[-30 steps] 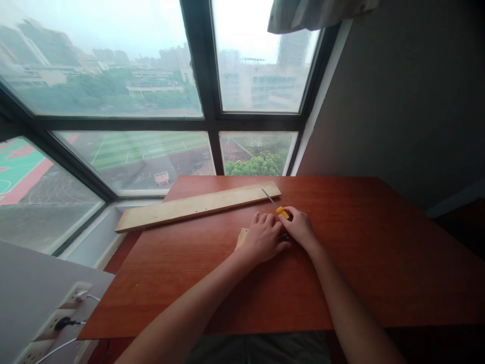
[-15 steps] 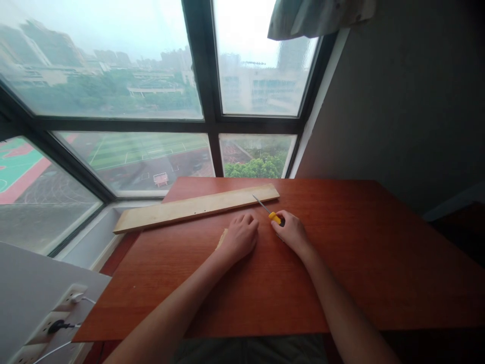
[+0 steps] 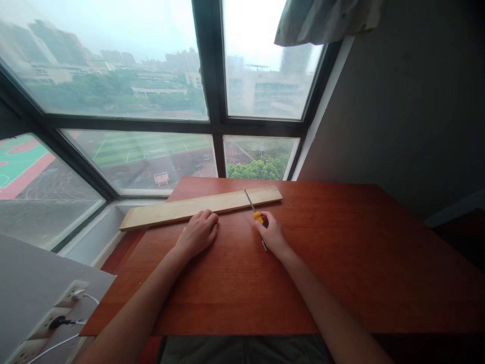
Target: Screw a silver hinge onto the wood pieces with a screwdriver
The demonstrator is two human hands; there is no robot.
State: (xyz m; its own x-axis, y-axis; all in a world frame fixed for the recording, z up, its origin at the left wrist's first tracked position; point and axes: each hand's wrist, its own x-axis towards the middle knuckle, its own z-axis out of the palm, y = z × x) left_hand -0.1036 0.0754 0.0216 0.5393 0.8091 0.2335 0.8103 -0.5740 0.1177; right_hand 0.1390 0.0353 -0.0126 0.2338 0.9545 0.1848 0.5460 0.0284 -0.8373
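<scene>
In my right hand is a screwdriver with a yellow handle. Its thin metal shaft points away from me, the tip over the wooden board. A thin metal piece shows below that hand; whether it belongs to the screwdriver I cannot tell. My left hand is low over the table with its fingers curled, close to the board's front edge. What lies under those fingers is hidden. The long pale wooden board lies slantwise across the back of the table, its left end past the table edge.
The reddish-brown wooden table stands against a large window with dark frames. A grey wall rises on the right. At lower left, plugs and cords are in wall sockets. A curtain hangs at top right.
My left hand has moved left, nearer the board; the pale piece seen beside it is now out of sight. My right hand has moved left with the screwdriver, which now points more steeply away.
</scene>
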